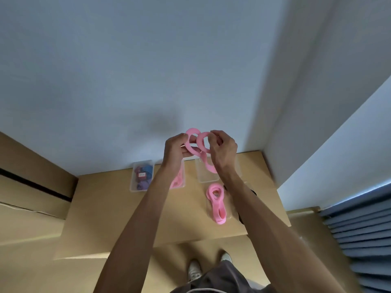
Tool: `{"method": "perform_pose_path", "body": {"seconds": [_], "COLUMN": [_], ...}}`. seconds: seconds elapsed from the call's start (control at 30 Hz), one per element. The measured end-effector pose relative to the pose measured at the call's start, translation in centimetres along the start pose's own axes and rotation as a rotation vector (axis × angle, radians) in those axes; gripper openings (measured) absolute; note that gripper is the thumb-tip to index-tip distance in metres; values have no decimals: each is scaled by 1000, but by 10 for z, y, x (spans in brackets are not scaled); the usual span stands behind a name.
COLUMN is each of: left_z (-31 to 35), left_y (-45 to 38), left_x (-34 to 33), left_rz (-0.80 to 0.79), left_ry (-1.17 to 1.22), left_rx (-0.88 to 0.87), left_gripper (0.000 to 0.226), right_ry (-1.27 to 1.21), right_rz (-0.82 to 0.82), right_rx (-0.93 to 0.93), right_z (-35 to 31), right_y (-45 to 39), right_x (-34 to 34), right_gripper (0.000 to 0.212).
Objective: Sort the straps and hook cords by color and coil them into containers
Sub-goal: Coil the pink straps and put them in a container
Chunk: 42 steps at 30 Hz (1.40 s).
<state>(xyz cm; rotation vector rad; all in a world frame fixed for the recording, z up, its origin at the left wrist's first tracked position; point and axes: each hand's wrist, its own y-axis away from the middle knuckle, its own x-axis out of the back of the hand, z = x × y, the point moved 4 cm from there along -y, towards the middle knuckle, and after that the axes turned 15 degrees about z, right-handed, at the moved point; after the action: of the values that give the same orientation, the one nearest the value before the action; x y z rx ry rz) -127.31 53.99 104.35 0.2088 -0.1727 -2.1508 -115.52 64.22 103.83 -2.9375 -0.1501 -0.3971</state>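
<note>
Both hands are raised above the table (pixel 110 208), the left hand (pixel 175 148) and right hand (pixel 224 150) each pinching a loop of the pink strap (pixel 193 142), whose tail hangs toward the empty clear container (pixel 208 178). To coil it well, the loops should probably be kept equal and flat, each turn pinned under the left thumb before lowering. A second pink strap (pixel 218 203) lies on the table nearby.
</note>
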Motion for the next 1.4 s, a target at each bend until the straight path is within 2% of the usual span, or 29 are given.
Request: {"method": "perform_pose_path", "body": {"seconds": [0.1, 0.23, 0.37, 0.5, 0.63, 0.73, 0.8, 0.87, 0.97, 1.03, 1.13, 1.23, 1.27, 1.33, 1.4], "left_z": [12, 18, 11, 18, 31, 37, 40, 44, 47, 42, 25, -2, -8, -14, -16], "left_y": [4, 13, 24, 31, 34, 38, 39, 38, 30, 19, 6, 4, 6, 7, 12], "left_x": [7, 16, 21, 24, 28, 32, 37, 44, 61, 75, 86, 85, 82, 69, 47], "left_rz": [-6, -22, 80, 207, 195, 198, 212, 234, 360, 504, 609, 546, 511, 389, 143], "left_ry": [9, -128, -194, -132, -170, -80, 16, 133, 292, 205, -157, -678, -771, -702, -582], "left_rx": [18, -56, -97, -123, -218, -178, -126, -86, -40, -45, -75, -123, -175, -276, -331], "left_gripper": [34, 10, 17, 11, 10, 19, 24, 26, 27, 28, 25, 26, 29, 32, 32], "right_ry": [23, 38, -21, -114, -142, -104, -56, -43, -91, -151, -173, -155, -122, -32, 77], "right_rz": [25, -19, -110, -14, -240, -210, -179, -175, -168, -216, -220, -168, -174, -191, -181], "right_rx": [36, 111, 111, 5, 15, 50, 4, -119, -333, -394, -414, -407, -386, -321, -248], "right_z": [-14, -27, -36, -39, -48, -54, -47, -33, -14, -10, -10, -17, -20, -26, -31], "right_y": [0, 12, 30, 49, 53, 46, 45, 44, 44, 43, 39, 33, 31, 28, 26], "right_x": [2, 1, -5, -4, -7, -2, -1, -1, 5, 8, 8, 4, 0, -8, -14], "right_gripper": [14, 13, 13, 21, 44, 48, 52, 50, 42, 35, 27, 24, 24, 27, 30]}}
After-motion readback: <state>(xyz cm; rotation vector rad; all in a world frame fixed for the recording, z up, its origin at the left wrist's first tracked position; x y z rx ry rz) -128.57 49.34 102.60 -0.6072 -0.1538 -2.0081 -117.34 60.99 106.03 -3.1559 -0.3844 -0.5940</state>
